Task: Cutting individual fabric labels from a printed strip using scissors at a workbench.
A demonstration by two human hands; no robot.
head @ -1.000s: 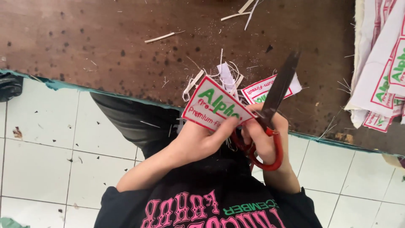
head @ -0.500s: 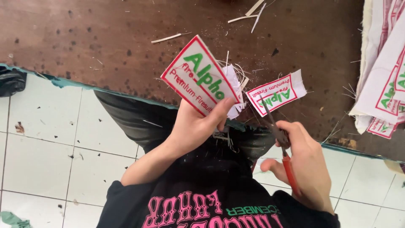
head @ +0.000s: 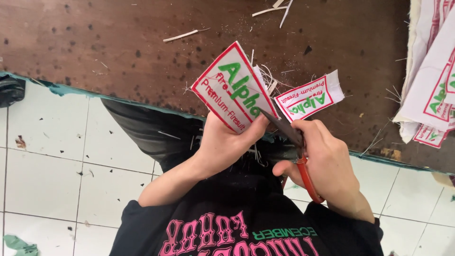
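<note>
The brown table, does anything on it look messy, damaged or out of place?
Yes. The brown table is littered with loose threads and pale offcut strips, and its surface is pitted with dark spots. The teal edging along its near edge looks torn and ragged.

The white patch has a red border and green lettering; the scissors have red handles; the bench is speckled brown.

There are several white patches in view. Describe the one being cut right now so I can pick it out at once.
Start at the brown wooden table and go to its near edge, where the two hands meet. The patch is pinched in the left hand, a white cloth rectangle with a red border and green lettering, with the red-handled scissors in the right hand at its lower edge. It alone is held up; the smaller patch and the stack lie on the table.
</note>
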